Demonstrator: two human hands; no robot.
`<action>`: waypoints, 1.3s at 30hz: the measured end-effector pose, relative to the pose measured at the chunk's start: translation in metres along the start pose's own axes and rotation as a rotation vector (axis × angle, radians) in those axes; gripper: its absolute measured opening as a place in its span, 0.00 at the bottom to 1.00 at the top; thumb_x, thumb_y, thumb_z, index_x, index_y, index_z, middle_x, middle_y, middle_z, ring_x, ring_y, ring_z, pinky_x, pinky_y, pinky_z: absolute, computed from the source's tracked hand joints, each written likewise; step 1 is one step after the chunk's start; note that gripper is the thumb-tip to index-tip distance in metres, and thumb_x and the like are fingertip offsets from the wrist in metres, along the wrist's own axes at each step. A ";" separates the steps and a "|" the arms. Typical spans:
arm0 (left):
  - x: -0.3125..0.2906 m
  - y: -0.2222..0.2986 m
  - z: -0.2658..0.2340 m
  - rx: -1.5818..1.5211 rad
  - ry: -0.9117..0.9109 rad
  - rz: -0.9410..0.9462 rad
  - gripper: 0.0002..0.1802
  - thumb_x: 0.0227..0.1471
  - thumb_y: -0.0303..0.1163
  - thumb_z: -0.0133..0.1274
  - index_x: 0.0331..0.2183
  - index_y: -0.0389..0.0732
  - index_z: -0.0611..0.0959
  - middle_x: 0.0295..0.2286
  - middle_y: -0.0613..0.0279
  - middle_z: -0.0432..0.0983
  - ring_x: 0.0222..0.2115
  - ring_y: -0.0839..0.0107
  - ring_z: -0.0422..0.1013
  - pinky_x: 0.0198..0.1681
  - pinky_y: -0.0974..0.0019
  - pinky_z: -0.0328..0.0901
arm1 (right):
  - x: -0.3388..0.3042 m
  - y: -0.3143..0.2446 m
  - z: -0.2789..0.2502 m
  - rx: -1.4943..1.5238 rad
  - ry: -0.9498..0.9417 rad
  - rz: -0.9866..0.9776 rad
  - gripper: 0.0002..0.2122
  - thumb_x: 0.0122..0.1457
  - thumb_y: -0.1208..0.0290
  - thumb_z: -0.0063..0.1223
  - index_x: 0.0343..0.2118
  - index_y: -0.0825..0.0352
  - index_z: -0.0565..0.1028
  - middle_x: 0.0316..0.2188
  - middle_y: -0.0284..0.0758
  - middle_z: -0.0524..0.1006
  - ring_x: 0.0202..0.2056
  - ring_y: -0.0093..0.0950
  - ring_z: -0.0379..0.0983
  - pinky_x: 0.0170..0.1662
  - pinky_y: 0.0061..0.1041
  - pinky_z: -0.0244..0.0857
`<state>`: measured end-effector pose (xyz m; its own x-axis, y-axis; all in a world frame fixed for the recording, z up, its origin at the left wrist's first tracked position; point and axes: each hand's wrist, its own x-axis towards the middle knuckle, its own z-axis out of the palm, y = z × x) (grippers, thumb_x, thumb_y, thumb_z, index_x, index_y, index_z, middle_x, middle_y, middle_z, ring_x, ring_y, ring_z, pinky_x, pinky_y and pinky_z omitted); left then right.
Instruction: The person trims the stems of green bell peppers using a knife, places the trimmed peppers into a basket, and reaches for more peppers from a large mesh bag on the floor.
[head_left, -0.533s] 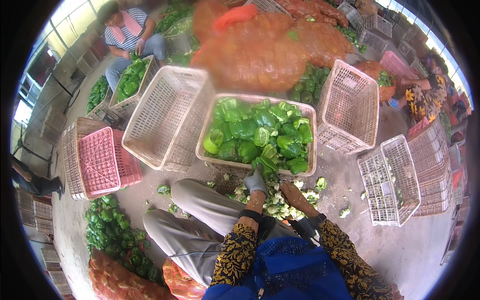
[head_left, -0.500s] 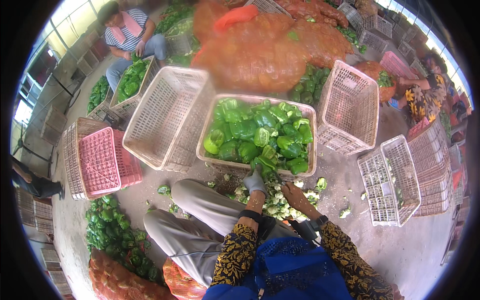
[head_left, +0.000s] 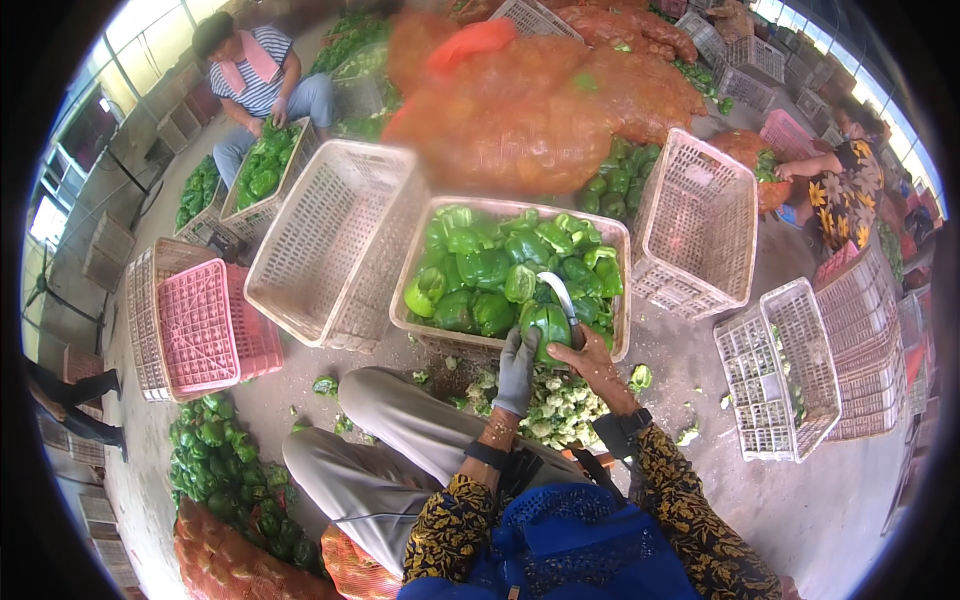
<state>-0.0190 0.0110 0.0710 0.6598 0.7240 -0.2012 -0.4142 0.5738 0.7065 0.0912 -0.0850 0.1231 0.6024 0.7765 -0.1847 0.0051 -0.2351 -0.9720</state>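
Green and glossy: clamping a rounded bell pepper (head_left: 546,328) in the grey-gloved left hand (head_left: 515,374), at the near edge of a pale plastic crate (head_left: 450,338); gripping a curved, pale-bladed knife (head_left: 562,294) in the bare right hand (head_left: 592,364). Seemingly readying a coring cut (tip toward the far edge). Calling next for a steady pepper, fingers clear.

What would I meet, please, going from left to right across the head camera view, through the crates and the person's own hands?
Pink crate → large tilted pale crate → gloved left hand → green pepper → bare right hand → pale crate right of the pepper-filled one → white lattice crate.
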 end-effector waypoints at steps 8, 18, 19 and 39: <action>0.000 -0.003 -0.003 -0.073 0.196 0.071 0.22 0.59 0.43 0.49 0.47 0.37 0.74 0.38 0.60 0.74 0.38 0.72 0.70 0.40 0.70 0.66 | 0.003 0.021 0.036 0.361 0.080 0.159 0.19 0.47 0.60 0.67 0.34 0.69 0.74 0.18 0.24 0.70 0.14 0.14 0.59 0.17 0.19 0.52; 0.001 -0.011 -0.009 -0.185 0.212 -0.131 0.27 0.59 0.50 0.45 0.49 0.39 0.74 0.44 0.60 0.74 0.43 0.67 0.71 0.48 0.63 0.66 | 0.011 0.040 0.023 0.609 0.023 0.257 0.19 0.47 0.68 0.67 0.40 0.67 0.72 0.22 0.25 0.71 0.15 0.15 0.60 0.17 0.18 0.53; 0.003 -0.014 -0.012 -0.322 0.201 -0.186 0.26 0.59 0.50 0.44 0.49 0.40 0.74 0.45 0.60 0.74 0.44 0.66 0.71 0.48 0.62 0.66 | 0.012 0.044 0.022 0.670 0.009 0.260 0.19 0.48 0.68 0.66 0.41 0.67 0.71 0.22 0.26 0.71 0.16 0.15 0.61 0.17 0.18 0.53; 0.016 -0.008 -0.020 -0.021 0.072 0.155 0.17 0.58 0.38 0.44 0.48 0.45 0.73 0.44 0.60 0.72 0.44 0.67 0.70 0.46 0.60 0.68 | 0.041 0.013 -0.019 -0.105 0.365 -0.150 0.22 0.50 0.65 0.65 0.43 0.71 0.70 0.29 0.38 0.77 0.30 0.26 0.75 0.30 0.26 0.69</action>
<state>-0.0177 0.0250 0.0487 0.5410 0.8293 -0.1397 -0.5209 0.4609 0.7185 0.1316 -0.0673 0.1055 0.8324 0.5527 0.0402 0.1846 -0.2082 -0.9605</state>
